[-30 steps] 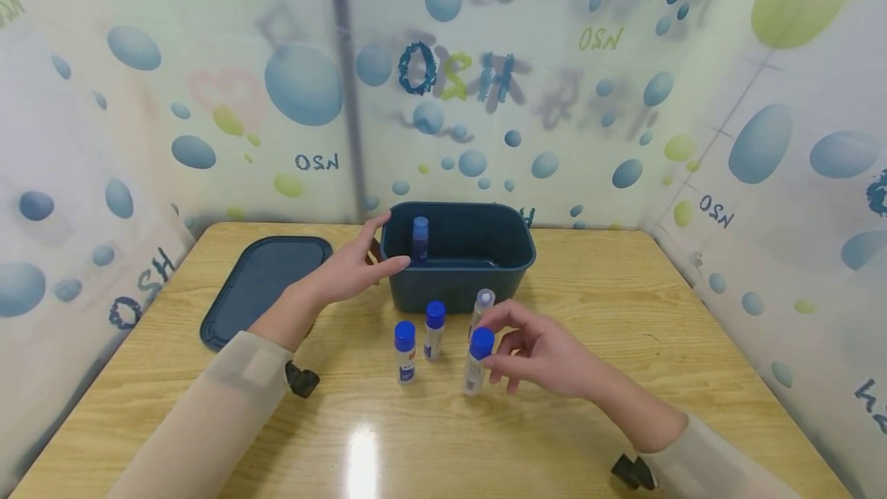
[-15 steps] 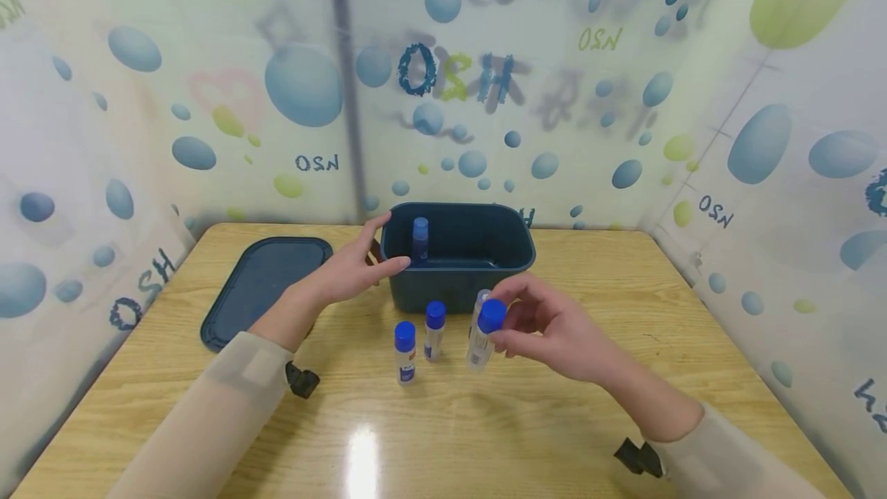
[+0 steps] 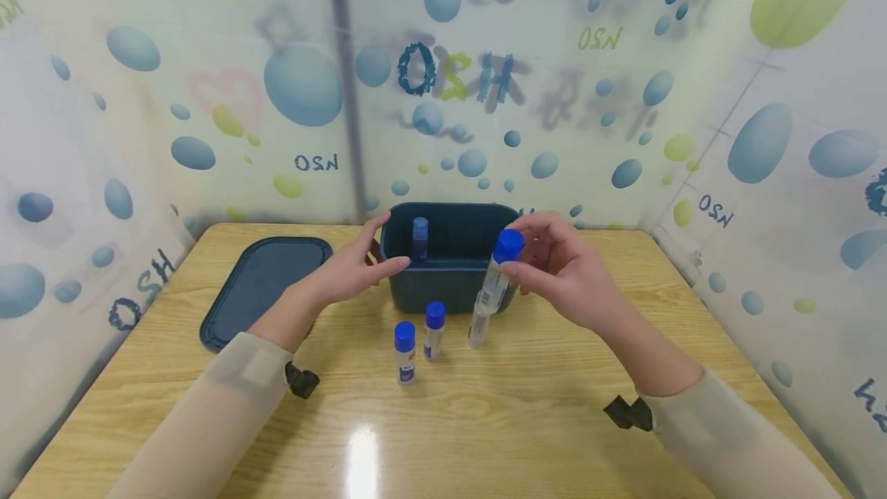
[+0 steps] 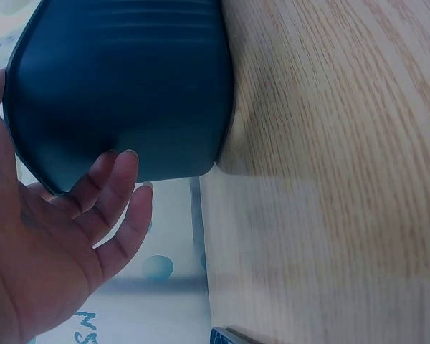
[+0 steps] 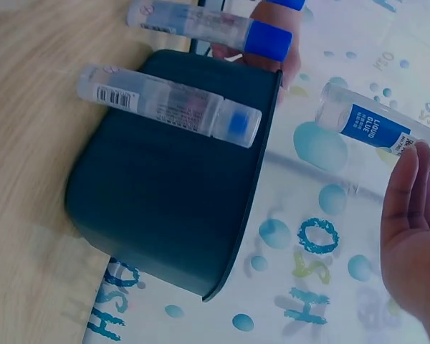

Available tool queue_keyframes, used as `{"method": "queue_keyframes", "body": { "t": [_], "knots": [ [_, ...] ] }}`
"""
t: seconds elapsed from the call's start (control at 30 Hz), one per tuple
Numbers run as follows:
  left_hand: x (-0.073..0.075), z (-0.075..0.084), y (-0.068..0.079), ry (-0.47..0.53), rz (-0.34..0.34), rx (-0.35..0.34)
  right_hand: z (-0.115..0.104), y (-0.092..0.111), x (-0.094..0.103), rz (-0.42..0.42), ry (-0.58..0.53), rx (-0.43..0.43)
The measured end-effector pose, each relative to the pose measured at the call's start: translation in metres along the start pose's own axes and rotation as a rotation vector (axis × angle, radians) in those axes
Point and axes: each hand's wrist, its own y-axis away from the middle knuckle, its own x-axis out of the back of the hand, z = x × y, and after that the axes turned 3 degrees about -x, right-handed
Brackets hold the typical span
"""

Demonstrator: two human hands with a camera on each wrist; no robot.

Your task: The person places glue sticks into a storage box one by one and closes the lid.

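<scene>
My right hand (image 3: 564, 272) pinches a clear glue bottle (image 3: 496, 283) near its blue cap, tilted in front of the bin's right part. In the right wrist view its blue label (image 5: 376, 129) reads "LIQUID GLUE". A dark blue bin (image 3: 430, 291) stands at the table's back, a blue-capped bottle (image 3: 420, 241) upright inside at the left. Spread across the bin's left end, my left hand (image 3: 346, 272) has its thumb by the front rim and its other fingers relaxed against the side. Before the bin stand two blue-capped bottles (image 3: 405, 353) and one clear-capped bottle (image 3: 478, 326).
A dark blue lid (image 3: 270, 283) lies flat on the wooden table (image 3: 589, 430), left of the bin and beyond my left forearm. A patterned curtain (image 3: 589, 98) hangs right behind the table.
My right hand has lifted the blue-capped glue bottle off the table, up and slightly right toward the bin. The clear-capped bottle behind it shows more now. My left hand has stayed put.
</scene>
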Motion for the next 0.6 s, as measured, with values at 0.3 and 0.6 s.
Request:
{"method": "queue_keyframes", "body": {
  "t": [0.3,0.6],
  "knots": [
    [0.000,0.000,0.000,-0.008,0.005,-0.003,0.009,-0.022,0.009,0.126,0.041,-0.046],
    [0.000,0.000,0.000,-0.014,0.014,-0.002,0.029,-0.041,0.016,0.245,0.081,-0.145]
  ]
}}
